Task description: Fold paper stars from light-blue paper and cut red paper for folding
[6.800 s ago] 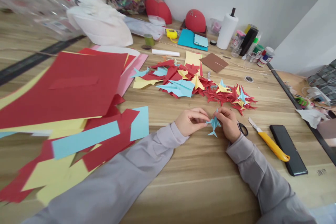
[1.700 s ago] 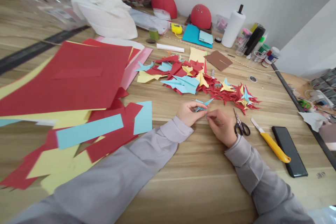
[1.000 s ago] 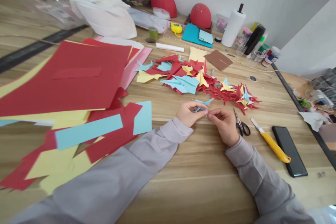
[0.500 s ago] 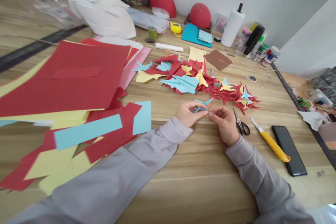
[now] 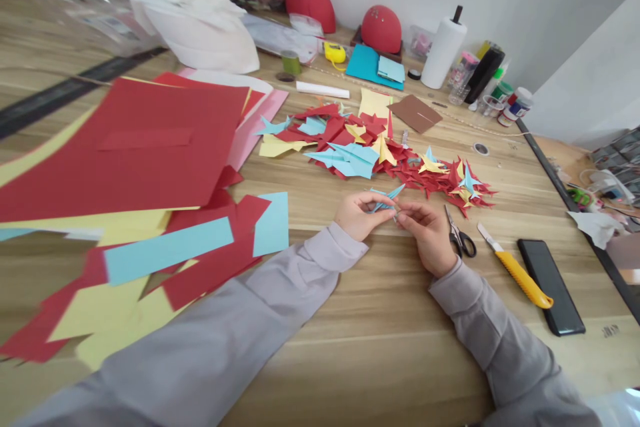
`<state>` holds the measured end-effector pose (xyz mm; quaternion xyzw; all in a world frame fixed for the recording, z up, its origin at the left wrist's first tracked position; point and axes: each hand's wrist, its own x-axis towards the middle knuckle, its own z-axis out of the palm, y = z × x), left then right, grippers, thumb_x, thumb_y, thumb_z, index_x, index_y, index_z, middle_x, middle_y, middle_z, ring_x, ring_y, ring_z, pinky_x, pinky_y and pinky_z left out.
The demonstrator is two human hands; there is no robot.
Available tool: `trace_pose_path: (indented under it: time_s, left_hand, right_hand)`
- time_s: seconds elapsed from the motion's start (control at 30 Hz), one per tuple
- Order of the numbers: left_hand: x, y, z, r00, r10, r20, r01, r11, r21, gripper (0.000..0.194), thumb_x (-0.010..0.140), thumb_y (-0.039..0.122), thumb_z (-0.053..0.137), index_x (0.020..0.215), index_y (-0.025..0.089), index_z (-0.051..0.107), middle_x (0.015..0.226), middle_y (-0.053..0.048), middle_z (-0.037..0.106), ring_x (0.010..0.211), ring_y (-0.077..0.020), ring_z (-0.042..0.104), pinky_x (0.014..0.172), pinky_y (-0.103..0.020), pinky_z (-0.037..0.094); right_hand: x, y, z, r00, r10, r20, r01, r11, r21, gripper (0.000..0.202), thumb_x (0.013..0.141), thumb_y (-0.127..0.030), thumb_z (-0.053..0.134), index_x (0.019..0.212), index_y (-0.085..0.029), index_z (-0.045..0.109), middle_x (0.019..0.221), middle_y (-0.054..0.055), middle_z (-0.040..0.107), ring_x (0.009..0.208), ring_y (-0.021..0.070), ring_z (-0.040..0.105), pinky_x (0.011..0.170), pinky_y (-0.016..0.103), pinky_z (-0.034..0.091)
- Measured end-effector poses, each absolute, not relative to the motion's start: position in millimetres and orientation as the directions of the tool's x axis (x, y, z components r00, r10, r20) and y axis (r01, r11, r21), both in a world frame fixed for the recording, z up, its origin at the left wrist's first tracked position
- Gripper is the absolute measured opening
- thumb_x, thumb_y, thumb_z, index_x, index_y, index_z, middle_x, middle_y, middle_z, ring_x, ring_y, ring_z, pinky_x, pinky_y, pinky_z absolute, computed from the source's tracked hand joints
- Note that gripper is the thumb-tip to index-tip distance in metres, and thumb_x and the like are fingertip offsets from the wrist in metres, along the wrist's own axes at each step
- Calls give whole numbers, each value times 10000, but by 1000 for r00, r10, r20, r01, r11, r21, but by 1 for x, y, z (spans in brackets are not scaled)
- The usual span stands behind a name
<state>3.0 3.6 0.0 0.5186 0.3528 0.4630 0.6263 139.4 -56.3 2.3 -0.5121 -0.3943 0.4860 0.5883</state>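
My left hand [image 5: 364, 215] is closed, pinching a small folded light-blue paper figure [image 5: 396, 192] between thumb and fingers. A pointed flap of it sticks up to the right; the rest is partly covered by my fingers. Fingertips of my right hand [image 5: 425, 233] are pinched together at the figure's near end, where a small pale bit shows. Just beyond both hands lies a heap of folded red paper figures [image 5: 425, 177], mixed with yellow and blue ones. A larger folded blue figure [image 5: 350, 159] rests on the heap.
Scissors [image 5: 457, 233], a yellow-handled knife [image 5: 520, 277] and a black phone [image 5: 553, 287] lie right of my right hand. Red sheets [image 5: 150, 153] and cut strips, including a blue strip [image 5: 170, 250], cover the left. Behind stand a white roll [image 5: 444, 53] and several bottles.
The blue folded paper has tilted slightly between my fingers, its flap now a little higher. My hands have barely moved; everything else stays put.
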Motion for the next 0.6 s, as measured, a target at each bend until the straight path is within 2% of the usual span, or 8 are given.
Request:
trace_pose_path:
  time_s: [0.07, 0.13, 0.23, 0.33, 0.43, 0.6]
  left_hand:
    - [3, 4, 0, 317, 948, 24, -234, 54, 971, 224, 490, 265, 805, 649, 154, 695, 842, -87, 733, 771, -202, 663, 727, -326, 521]
    - [3, 5, 0, 315, 949, 17, -247, 64, 967, 243, 477, 276, 815, 646, 152, 693, 834, -86, 733, 762, -197, 659, 717, -322, 520]
    - [3, 7, -1, 327, 945, 17, -248, 68, 966, 265, 479, 304, 818, 657, 152, 694, 831, -81, 730, 736, -184, 649, 687, -311, 516]
    - [4, 7, -2, 342, 940, 16, -232, 68, 970, 265, 490, 317, 809, 667, 154, 697, 827, -73, 726, 700, -165, 632, 650, -293, 507]
    - [3, 7, -1, 345, 939, 17, -199, 56, 978, 230, 505, 295, 794, 663, 155, 702, 811, -66, 722, 664, -143, 612, 632, -273, 496]
    - [2, 6, 1, 377, 926, 27, -137, 27, 990, 219, 541, 294, 775, 697, 155, 710, 774, -52, 705, 595, -122, 583, 598, -265, 488]
  right_hand:
    - [141, -57, 1, 212, 977, -18, -161, 17, -987, 212, 680, -297, 732, 863, -211, 666, 728, -14, 675, 633, 126, 601, 652, 284, 498]
    - [142, -57, 1, 219, 974, 61, -96, 84, -992, 167, 712, -276, 706, 863, -223, 660, 759, -5, 678, 667, 135, 612, 657, 287, 500]
    - [146, -58, 4, 167, 938, 303, 190, 271, -944, 73, 762, -212, 656, 833, -229, 664, 816, 18, 668, 763, 153, 616, 706, 299, 498]
    - [148, -59, 8, 7, 869, 495, 462, 436, -772, 113, 817, -166, 582, 815, -235, 673, 837, 38, 648, 798, 160, 612, 728, 310, 499]
    - [149, -59, 8, -100, 825, 556, 559, 509, -654, 174, 846, -141, 534, 854, -244, 674, 867, 47, 638, 800, 156, 618, 712, 302, 507]
    - [150, -58, 5, -108, 813, 572, 602, 511, -613, 156, 853, -141, 533, 868, -240, 654, 859, 46, 642, 815, 160, 625, 717, 295, 514]
